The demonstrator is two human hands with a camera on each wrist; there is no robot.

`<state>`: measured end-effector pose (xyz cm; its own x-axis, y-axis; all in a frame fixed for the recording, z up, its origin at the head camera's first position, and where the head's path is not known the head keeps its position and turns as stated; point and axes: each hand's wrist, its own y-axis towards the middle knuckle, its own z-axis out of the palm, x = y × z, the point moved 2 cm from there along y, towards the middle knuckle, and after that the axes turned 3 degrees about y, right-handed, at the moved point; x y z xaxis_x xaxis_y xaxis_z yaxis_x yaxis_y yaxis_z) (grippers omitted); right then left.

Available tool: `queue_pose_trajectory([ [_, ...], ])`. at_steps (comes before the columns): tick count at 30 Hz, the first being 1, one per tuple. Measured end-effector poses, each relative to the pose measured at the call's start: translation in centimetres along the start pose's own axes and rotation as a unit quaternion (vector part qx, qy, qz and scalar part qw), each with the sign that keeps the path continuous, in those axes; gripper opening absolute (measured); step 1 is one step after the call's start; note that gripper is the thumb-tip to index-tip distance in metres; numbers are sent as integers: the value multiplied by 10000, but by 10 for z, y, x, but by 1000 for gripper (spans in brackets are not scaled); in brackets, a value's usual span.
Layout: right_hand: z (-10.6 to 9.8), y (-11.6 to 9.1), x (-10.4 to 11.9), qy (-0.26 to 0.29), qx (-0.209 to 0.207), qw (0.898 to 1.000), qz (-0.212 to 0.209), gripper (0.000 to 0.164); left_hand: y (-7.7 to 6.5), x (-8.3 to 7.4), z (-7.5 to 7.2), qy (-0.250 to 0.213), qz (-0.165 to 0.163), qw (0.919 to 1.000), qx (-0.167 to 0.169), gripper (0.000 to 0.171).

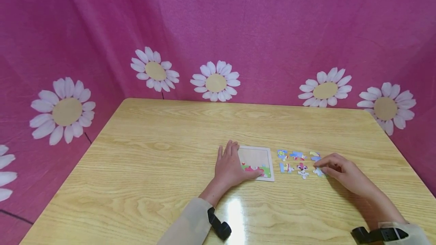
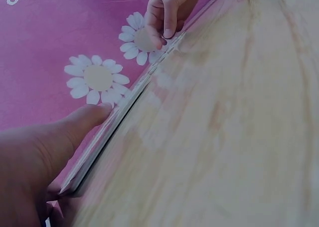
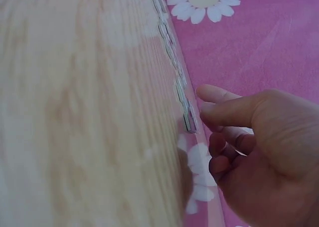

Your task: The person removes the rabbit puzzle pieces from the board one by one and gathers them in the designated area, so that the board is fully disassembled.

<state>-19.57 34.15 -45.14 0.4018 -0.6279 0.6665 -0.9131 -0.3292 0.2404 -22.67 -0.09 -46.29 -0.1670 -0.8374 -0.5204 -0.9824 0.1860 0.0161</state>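
A square puzzle tray [image 1: 272,162] with a pale rim lies on the table, a green and pink picture strip along its near side. My left hand [image 1: 231,167] rests over its left part, fingers extended and thumb reaching across the near picture strip. Right of the tray, several loose jigsaw pieces lie in two rows, among them one with an animal face [image 1: 302,167]. My right hand [image 1: 351,173] is at the right end of these rows, thumb and fingertips right by a pale blue jigsaw piece [image 1: 318,171]. In the right wrist view its fingers [image 3: 227,112] are bent loosely beside the pieces.
The wooden table [image 1: 153,162] has a pink curtain [image 1: 265,29] with white daisies behind it and along its sides. Black camera straps [image 1: 218,224] sit on both wrists over light sleeves [image 1: 189,224].
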Motion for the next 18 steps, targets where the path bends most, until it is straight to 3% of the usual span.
queue_pose_trajectory([
  [5, 1, 0, 6, 22, -47, 9999, -138, 19, 1, 2, -4, -144, 127, 9996, 214, 110],
  [9, 4, 2, 11, 53, -101, 9996, -253, 19, 3, 9, -14, -260, 369, 9972, 602, 103],
  [18, 12, 12, 25, 131, -31, 9987, -495, 20, 6, 20, -37, -525, 824, 9829, 1564, 99],
])
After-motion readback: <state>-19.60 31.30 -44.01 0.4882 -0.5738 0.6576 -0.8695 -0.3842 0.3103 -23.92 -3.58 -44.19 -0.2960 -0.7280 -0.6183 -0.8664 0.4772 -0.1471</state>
